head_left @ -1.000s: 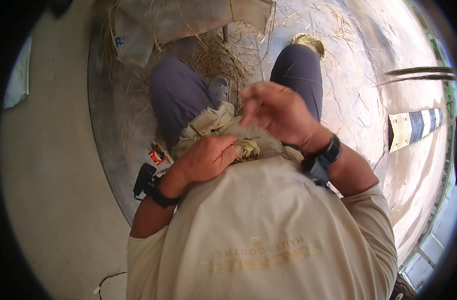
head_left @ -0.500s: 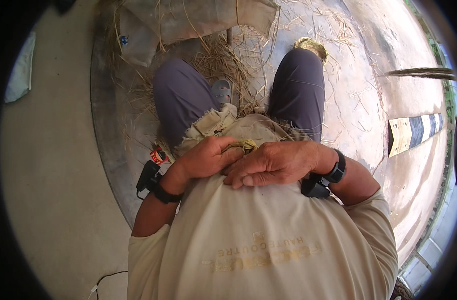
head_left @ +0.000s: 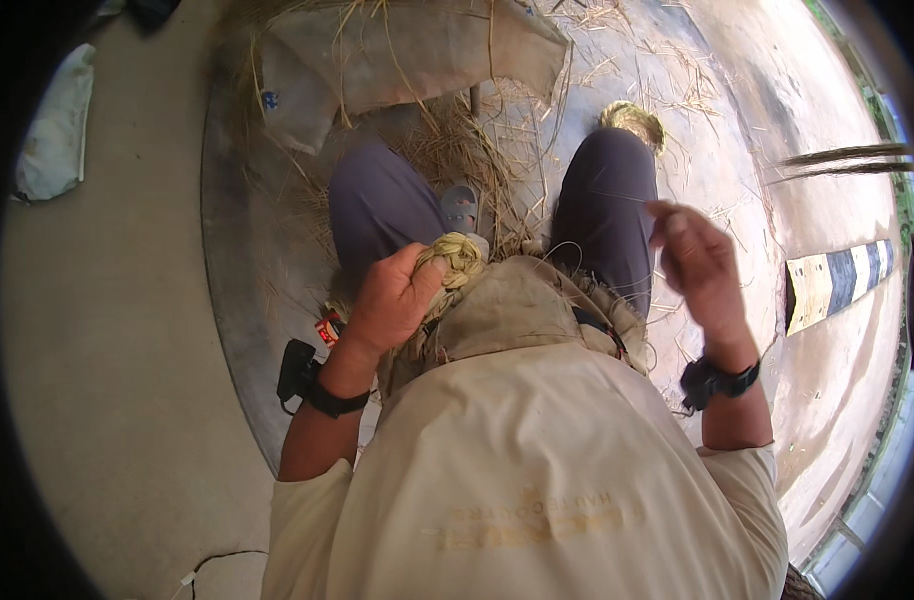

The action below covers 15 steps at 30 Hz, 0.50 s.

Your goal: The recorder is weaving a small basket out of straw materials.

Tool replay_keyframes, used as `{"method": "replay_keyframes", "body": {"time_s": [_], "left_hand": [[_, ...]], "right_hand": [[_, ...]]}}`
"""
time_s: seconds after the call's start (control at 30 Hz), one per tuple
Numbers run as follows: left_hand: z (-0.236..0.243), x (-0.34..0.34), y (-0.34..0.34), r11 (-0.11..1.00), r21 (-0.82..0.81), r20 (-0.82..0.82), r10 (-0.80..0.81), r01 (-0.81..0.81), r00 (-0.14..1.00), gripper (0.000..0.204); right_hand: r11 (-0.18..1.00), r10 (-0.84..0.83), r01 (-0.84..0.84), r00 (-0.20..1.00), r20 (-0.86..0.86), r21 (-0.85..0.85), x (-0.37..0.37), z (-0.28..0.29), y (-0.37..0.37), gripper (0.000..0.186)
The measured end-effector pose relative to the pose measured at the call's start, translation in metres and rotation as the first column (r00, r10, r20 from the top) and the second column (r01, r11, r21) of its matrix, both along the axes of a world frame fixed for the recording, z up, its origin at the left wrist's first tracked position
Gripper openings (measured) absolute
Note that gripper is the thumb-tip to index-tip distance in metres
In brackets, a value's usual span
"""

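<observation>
Straw bundle (head_left: 459,258), a knotted yellow-green wad, sits over the lap, clenched in the left hand (head_left: 395,300). The right hand (head_left: 699,262), raised to the right, pinches a thin strand (head_left: 617,196). Loose straw (head_left: 447,150) litters the floor.

A beige sack (head_left: 407,60) lies ahead; a striped sign (head_left: 837,280) stands right.

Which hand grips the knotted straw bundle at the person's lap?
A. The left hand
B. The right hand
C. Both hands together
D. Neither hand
A: the left hand is closed around the straw bundle, while the right hand is raised apart from it, over the right knee.
</observation>
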<state>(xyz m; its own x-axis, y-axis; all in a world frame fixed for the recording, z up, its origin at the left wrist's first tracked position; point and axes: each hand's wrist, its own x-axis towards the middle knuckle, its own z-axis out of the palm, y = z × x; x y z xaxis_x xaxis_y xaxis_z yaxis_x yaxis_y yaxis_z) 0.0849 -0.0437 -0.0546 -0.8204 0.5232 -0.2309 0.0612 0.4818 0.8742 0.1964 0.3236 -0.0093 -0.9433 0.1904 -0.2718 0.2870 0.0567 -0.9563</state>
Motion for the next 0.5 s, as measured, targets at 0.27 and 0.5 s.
{"method": "replay_keyframes", "body": {"time_s": [0.27, 0.5], "left_hand": [[0.027, 0.007, 0.023, 1.000, -0.018, -0.115, 0.009, -0.011, 0.993, 0.023], [0.020, 0.010, 0.020, 0.999, 0.053, -0.226, 0.019, -0.007, 0.974, 0.025]], "right_hand": [[0.784, 0.606, -0.565, 0.786, -0.121, 0.258, -0.018, 0.007, -0.091, 0.019], [0.761, 0.638, -0.579, 0.750, -0.176, 0.294, -0.019, -0.004, -0.093, 0.022]]}}
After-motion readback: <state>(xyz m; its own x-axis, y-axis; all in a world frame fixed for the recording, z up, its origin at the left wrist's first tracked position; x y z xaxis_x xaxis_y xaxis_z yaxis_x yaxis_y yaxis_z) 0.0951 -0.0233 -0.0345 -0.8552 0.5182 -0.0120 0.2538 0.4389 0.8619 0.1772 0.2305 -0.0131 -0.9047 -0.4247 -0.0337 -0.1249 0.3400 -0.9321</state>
